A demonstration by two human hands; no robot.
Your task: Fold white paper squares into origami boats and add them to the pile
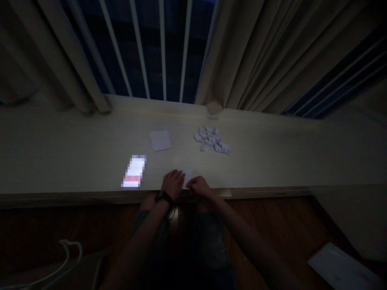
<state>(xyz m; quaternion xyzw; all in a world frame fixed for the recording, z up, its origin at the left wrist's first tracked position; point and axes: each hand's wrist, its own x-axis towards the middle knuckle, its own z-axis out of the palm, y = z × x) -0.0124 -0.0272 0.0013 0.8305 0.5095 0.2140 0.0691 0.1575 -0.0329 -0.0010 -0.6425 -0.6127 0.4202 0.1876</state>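
Observation:
In dim light both my hands rest at the near edge of a pale wooden desk [272, 161]. My left hand [173, 183], with a dark watch on the wrist, lies with fingers curled on a small white paper [188, 175]. My right hand [198, 186] pinches the same paper from the right. Farther back lies a flat square sheet of white paper [160, 140]. To its right sits a pile of several small folded white paper pieces [212, 140].
A lit phone screen [134, 171] lies on the desk left of my hands. Curtains [248, 52] and a dark barred window [157, 44] stand behind the desk. A white cable [65, 257] lies at lower left and a white sheet [341, 268] at lower right on the floor.

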